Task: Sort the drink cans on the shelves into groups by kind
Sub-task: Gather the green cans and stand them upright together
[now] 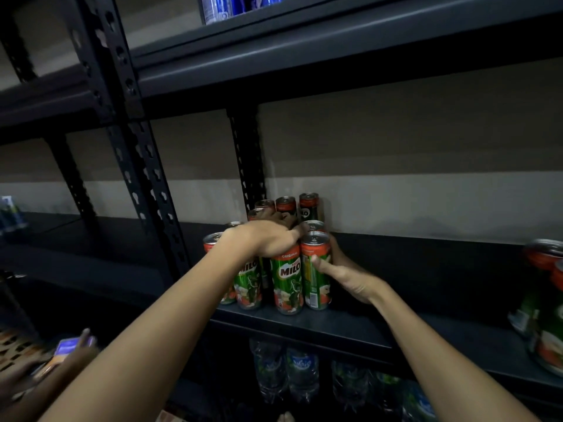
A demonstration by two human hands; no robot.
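Reaching into a dark metal shelf [350,325], you have both hands on a cluster of green Milo cans [288,278] standing upright near the shelf's front edge. Your left hand [268,239] lies over the tops of the middle cans, fingers curled down around the rim of the front can. Your right hand [341,272] wraps the rightmost can [315,269] of the cluster, thumb across its front and fingers behind it. More cans of the same kind stand in rows behind the cluster, reaching back to the pale wall [426,202]. At the far right end of the same shelf, blurred at the picture's edge, stand more green and red cans [548,300]. On the shelf above, blue cans [219,7] show at the top edge. Below the shelf, clear water bottles [301,373] stand in a row. To the lower left of the shelf, another person's hand [61,357] holds a phone [68,345].
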